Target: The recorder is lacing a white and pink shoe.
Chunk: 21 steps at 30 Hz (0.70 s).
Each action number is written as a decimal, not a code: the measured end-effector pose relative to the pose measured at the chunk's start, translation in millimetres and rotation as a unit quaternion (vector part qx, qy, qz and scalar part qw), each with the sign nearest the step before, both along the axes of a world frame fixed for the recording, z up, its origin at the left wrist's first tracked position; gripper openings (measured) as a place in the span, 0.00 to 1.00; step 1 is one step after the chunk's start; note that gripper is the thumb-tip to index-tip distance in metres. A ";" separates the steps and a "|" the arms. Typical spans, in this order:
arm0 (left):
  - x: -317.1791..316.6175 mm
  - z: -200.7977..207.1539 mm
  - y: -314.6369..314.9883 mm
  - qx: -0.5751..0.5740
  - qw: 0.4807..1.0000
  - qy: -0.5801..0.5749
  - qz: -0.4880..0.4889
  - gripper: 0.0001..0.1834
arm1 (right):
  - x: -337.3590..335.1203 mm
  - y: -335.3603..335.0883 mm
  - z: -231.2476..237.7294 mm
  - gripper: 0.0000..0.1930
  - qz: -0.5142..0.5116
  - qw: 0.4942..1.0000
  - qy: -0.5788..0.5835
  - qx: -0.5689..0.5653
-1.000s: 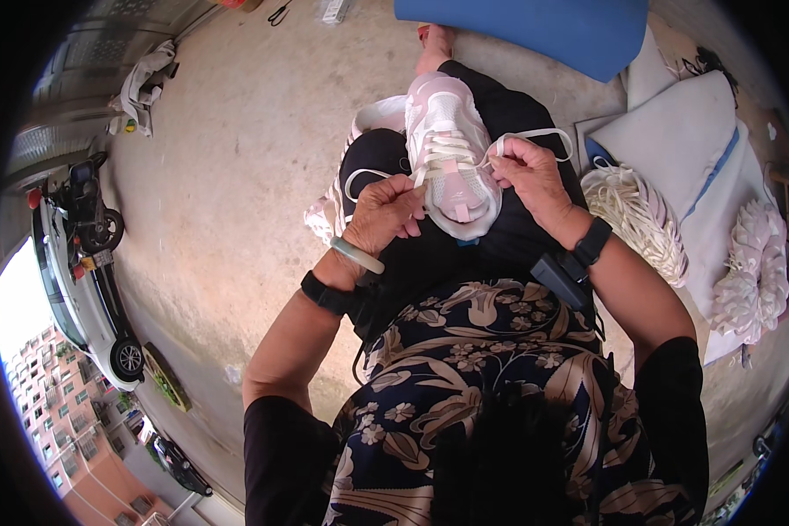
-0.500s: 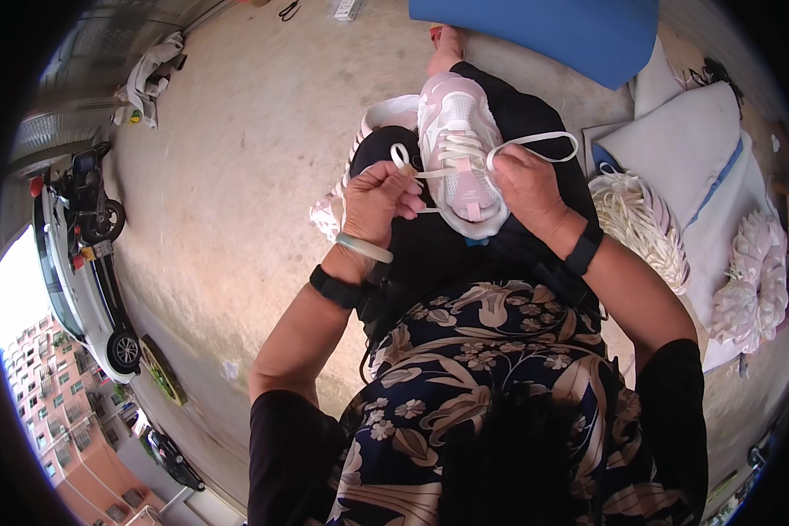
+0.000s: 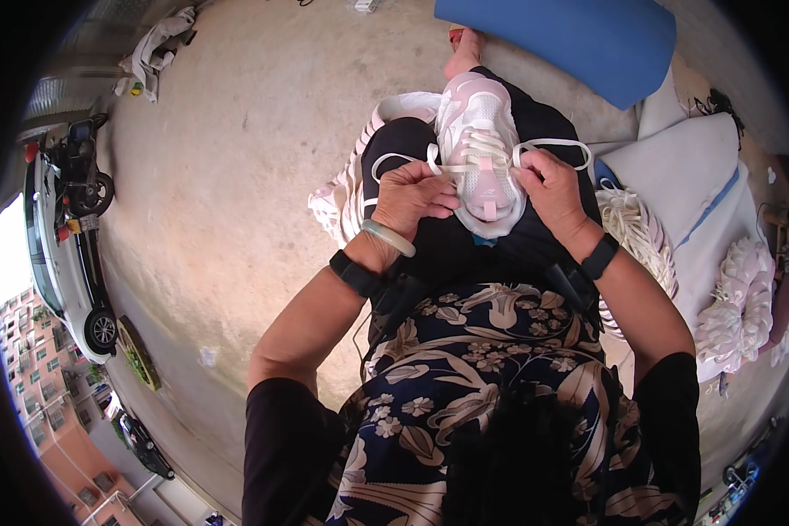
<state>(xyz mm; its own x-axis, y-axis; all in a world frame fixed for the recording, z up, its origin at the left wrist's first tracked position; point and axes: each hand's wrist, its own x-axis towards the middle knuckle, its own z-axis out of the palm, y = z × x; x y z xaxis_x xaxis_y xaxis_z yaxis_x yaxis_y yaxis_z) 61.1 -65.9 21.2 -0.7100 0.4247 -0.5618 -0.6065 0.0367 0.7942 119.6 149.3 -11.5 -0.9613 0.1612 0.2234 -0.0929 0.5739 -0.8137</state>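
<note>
A pink and white sneaker (image 3: 479, 131) rests on my lap, its toe pointing away from me and its heel nearest me. White laces cross over its tongue. Pinched in my left hand (image 3: 410, 195), at the shoe's left side, is the white shoelace (image 3: 386, 158), which bends up in a small loop above the fingers. My right hand (image 3: 548, 188) grips the lace at the right side of the tongue, and a loop of it arches out to the right over my dark trouser leg. Both hands are closed, close to the shoe's opening.
To the left of my knee hang striped pink and white shoe pieces (image 3: 346, 197). On the right lie a bundle of cream laces (image 3: 636, 237), pale sheets (image 3: 675, 167) and a heap of pinkish-white shoe parts (image 3: 736, 307). A blue panel (image 3: 561, 39) stands ahead. A motorcycle (image 3: 83, 180) and a white car (image 3: 61, 254) are far left.
My view has shifted slightly, moving the scene in frame. My left hand has come nearer the shoe's tongue, and a wider lace curve now shows on its left. Both hands keep hold.
</note>
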 end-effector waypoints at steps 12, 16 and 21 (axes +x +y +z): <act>0.8 -3.7 0.4 -0.065 0.997 0.048 -0.013 0.05 | -2.9 -1.6 28.3 0.04 0.074 0.983 0.062 0.159; 2.2 -5.2 7.3 -0.034 0.998 0.047 0.016 0.06 | -9.1 -17.2 36.6 0.13 0.239 0.925 0.112 0.274; -2.1 -4.9 16.1 0.002 0.997 0.067 0.035 0.05 | -15.5 -16.4 32.8 0.16 0.225 0.920 0.085 0.310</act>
